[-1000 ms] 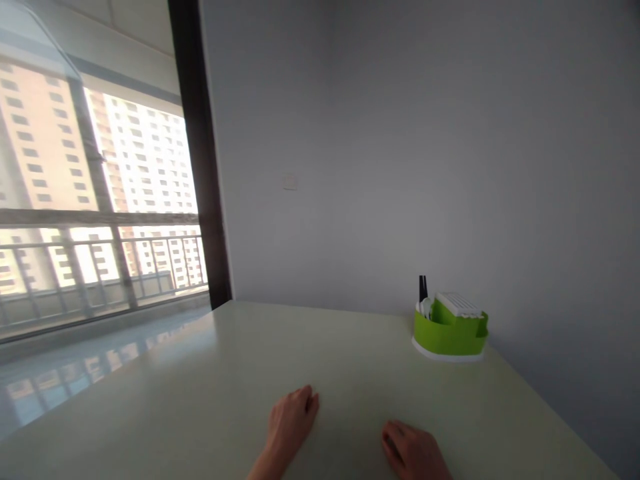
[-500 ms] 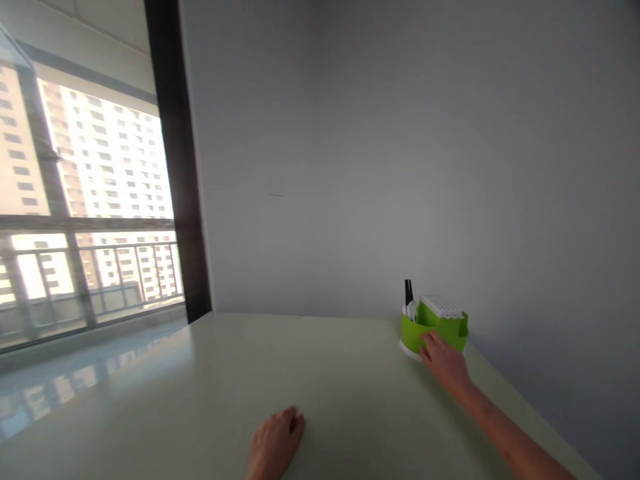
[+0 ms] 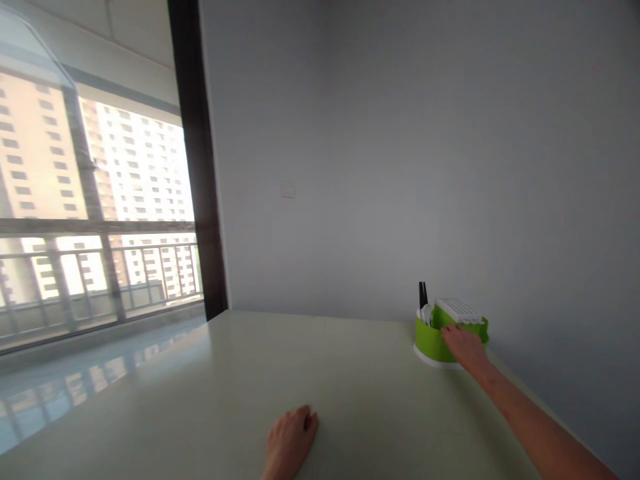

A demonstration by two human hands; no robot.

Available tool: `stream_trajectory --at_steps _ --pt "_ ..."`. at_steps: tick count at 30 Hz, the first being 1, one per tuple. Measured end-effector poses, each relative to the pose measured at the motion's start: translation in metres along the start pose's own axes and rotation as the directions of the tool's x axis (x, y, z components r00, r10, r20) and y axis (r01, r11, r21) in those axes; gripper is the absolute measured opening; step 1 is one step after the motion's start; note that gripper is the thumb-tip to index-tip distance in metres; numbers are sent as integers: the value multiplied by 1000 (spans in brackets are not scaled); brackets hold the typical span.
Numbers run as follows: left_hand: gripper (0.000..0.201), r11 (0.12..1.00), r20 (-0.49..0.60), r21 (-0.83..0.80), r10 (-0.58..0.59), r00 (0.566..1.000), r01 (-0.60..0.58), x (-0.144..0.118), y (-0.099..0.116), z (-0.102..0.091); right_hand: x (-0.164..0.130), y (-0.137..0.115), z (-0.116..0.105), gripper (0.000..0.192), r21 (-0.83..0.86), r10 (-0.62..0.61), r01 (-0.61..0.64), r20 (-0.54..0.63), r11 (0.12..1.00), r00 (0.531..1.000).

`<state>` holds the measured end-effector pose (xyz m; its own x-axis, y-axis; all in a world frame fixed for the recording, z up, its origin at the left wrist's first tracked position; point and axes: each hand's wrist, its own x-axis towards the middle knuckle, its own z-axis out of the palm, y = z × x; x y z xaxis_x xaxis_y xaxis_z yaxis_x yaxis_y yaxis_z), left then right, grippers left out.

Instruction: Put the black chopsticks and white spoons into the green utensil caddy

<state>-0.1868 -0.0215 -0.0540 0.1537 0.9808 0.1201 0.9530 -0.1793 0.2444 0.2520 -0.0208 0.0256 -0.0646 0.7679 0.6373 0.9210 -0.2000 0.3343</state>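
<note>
Your right hand (image 3: 463, 343) is at the front of the green holder (image 3: 430, 342).
The holder stands near the table's (image 3: 240, 387) far right corner, directly under your fingers, which bend over its front rim; whether they pinch the wall, you cannot tell. Black chopsticks (image 3: 423, 295) stand upright left of that grip. Your left hand (image 3: 291, 437) rests on the table, curled into a loose fist, well apart.

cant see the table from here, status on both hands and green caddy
Right hand at near side of green caddy, grip unclear. Left hand loosely curled on table. Caddy upright. Nothing seen between right hand and caddy.
</note>
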Motion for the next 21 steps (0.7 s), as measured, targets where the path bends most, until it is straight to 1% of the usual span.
stream_trajectory --at_steps 3,5,10,14,17,21 --pt "37 1000 6 1 -2 1000 2 1 0 1 -2 1 -2 27 -24 -56 57 22 998 998" --pt "38 1000 -7 -1 0 1000 0 3 -1 4 -5 -3 -6 26 -41 -65 66 26 997 998" --pt "37 1000 -44 -9 21 999 -21 4 -3 8 -23 -23 -27 24 -78 -57 59 23 995 998" --pt "38 1000 -38 -14 16 999 -17 3 0 4 -40 -45 -49 22 -85 -77 78 21 993 997" --pt "38 1000 -20 -15 13 1000 -13 1 2 1 -53 -67 -67 21 -78 -102 102 -1 992 995" --pt "38 1000 -3 -13 -3 1000 3 1 3 0 -67 -104 -92 30 -75 -154 149 -57 986 986"
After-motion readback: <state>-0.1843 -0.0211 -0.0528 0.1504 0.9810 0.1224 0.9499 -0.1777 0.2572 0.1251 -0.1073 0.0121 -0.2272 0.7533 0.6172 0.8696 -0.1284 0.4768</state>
